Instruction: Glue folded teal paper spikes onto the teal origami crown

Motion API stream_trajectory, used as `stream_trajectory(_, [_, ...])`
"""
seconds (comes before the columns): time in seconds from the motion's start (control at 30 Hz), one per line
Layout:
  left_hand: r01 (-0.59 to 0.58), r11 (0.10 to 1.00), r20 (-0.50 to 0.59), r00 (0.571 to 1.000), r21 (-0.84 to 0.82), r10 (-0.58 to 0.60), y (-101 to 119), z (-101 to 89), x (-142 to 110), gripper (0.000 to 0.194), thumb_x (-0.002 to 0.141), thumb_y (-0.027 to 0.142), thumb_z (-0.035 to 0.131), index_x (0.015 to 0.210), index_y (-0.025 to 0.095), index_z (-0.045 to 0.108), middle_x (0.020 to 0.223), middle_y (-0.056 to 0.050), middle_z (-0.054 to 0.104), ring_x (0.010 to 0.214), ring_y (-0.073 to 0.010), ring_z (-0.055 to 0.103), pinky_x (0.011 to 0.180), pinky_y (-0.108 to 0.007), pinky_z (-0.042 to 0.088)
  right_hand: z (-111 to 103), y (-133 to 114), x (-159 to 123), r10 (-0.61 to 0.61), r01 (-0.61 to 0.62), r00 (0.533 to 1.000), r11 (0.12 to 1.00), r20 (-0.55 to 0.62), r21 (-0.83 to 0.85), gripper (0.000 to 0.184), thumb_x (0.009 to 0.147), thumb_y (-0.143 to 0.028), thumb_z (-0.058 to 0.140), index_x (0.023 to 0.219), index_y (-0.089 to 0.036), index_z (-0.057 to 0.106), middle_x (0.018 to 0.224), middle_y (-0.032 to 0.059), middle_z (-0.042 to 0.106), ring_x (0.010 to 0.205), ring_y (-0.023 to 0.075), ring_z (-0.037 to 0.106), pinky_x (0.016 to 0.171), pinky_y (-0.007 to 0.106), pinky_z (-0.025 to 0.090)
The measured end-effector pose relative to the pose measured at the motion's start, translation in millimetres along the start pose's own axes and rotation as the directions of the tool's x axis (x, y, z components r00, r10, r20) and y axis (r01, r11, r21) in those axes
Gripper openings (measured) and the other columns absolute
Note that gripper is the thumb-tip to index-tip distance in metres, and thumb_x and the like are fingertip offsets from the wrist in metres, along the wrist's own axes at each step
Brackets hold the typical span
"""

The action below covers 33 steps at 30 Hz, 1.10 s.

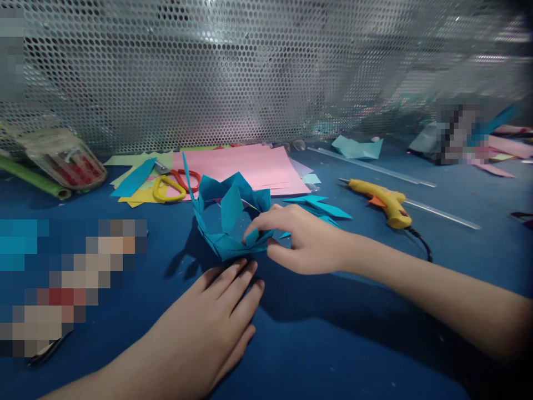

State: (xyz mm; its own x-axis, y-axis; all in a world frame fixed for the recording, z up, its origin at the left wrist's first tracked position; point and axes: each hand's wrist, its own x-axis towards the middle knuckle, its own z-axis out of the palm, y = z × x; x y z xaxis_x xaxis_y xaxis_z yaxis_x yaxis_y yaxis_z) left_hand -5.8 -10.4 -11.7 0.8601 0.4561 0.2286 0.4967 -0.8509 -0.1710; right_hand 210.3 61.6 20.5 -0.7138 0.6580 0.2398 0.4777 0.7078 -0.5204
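A ring of folded blue paper petals [231, 206], open in the middle like a crown, stands on the blue table. My right hand [306, 240] reaches over its near right side, forefinger inside the ring and thumb outside, pinching the paper wall. Just in front of the ring lies my left hand [220, 316], palm down with fingers stretched out, their tips at the ring's lower near edge. Whether those tips press on the paper cannot be made out. Loose blue paper petals [320, 208] lie behind my right hand.
A yellow glue gun [381, 203] with a black cord lies at right, near clear glue sticks [443, 215]. Behind the ring are scissors [170, 189] and pink paper sheets [237, 169]. A jar [69, 161] stands left; perforated metal [258, 78] closes the back.
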Motion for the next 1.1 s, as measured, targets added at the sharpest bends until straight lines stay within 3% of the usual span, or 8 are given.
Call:
stream_trajectory(0.1, [0.008, 1.0, -0.001, 1.0, 0.002, -0.008, 0, 1.1, 1, 0.046, 0.106, 0.029, 0.029, 0.13, 0.014, 0.066, 0.136, -0.014, 0.068, 0.12, -0.0292, 0.067, 0.092, -0.04, 0.053, 0, 0, 0, 0.006, -0.006, 1.0, 1.0, 0.014, -0.02, 0.036, 0.068, -0.006, 0.048, 0.093, -0.018, 0.071, 0.082, 0.0021, 0.075, 0.07, 0.0139, 0.063, 0.07, 0.025, 0.048])
stream_trajectory(0.27, [0.013, 1.0, -0.003, 1.0, 0.0, -0.013, 1, 1.4, 1, 0.047, 0.107, 0.028, 0.028, 0.13, 0.014, 0.066, 0.136, -0.014, 0.069, 0.119, -0.0285, 0.067, 0.091, -0.039, 0.053, -3, -1, -2, -0.005, 0.005, 1.0, 1.0, 0.01, 0.01, 0.046, 0.071, -0.007, 0.047, 0.11, -0.014, 0.07, 0.102, 0.0058, 0.077, 0.081, 0.016, 0.068, 0.075, 0.027, 0.053])
stream_trajectory(0.4, [0.013, 1.0, 0.003, 1.0, -0.009, -0.013, 0, 1.9, -2, 0.045, 0.106, 0.029, 0.03, 0.13, 0.014, 0.065, 0.138, -0.014, 0.067, 0.123, -0.0283, 0.065, 0.094, -0.039, 0.052, -9, -2, -2, -0.023, 0.029, 0.995, 0.998, -0.098, 0.054, 0.043, 0.077, -0.008, 0.045, 0.111, -0.014, 0.07, 0.109, 0.0061, 0.076, 0.097, 0.0164, 0.07, 0.084, 0.026, 0.055])
stream_trajectory(0.6, [0.022, 0.998, 0.026, 0.999, -0.059, -0.02, 0, 3.0, -2, 0.043, 0.106, 0.03, 0.035, 0.135, 0.015, 0.062, 0.141, -0.013, 0.065, 0.127, -0.028, 0.062, 0.098, -0.039, 0.051, -16, -1, 0, 0.056, -0.041, 0.964, 0.997, -0.262, 0.061, 0.03, 0.09, -0.014, 0.047, 0.109, -0.016, 0.07, 0.101, 0.0042, 0.077, 0.094, 0.0157, 0.071, 0.083, 0.027, 0.056])
stream_trajectory(0.8, [0.02, 0.999, 0.006, 1.0, -0.032, -0.02, 0, 1.4, 0, 0.045, 0.106, 0.028, 0.03, 0.13, 0.014, 0.065, 0.139, -0.014, 0.066, 0.123, -0.0299, 0.065, 0.091, -0.041, 0.055, -18, 4, 0, 0.059, -0.064, 0.949, 0.998, -0.311, -0.006, 0.031, 0.092, -0.015, 0.047, 0.113, -0.017, 0.069, 0.098, 0.0042, 0.077, 0.089, 0.0159, 0.072, 0.078, 0.028, 0.057])
stream_trajectory(0.97, [0.013, 0.999, 0.008, 1.0, -0.035, -0.012, 0, 1.2, -1, 0.044, 0.106, 0.028, 0.031, 0.13, 0.014, 0.064, 0.139, -0.014, 0.066, 0.123, -0.0296, 0.065, 0.092, -0.041, 0.054, -16, 10, 1, -0.053, 0.005, 0.947, 0.989, -0.318, -0.149, 0.028, 0.087, -0.009, 0.054, 0.106, -0.019, 0.071, 0.101, 0.004, 0.076, 0.092, 0.0164, 0.07, 0.08, 0.028, 0.056])
stream_trajectory(1.1, [0.021, 0.999, 0.013, 1.0, -0.038, -0.02, 1, 1.9, -1, 0.043, 0.106, 0.028, 0.032, 0.131, 0.014, 0.064, 0.14, -0.014, 0.065, 0.124, -0.0292, 0.065, 0.092, -0.041, 0.054, -15, 19, 1, -0.187, 0.086, 0.924, 0.952, -0.333, -0.295, 0.013, 0.089, -0.013, 0.062, 0.094, -0.019, 0.072, 0.094, 0.0046, 0.071, 0.086, 0.0161, 0.066, 0.079, 0.029, 0.054])
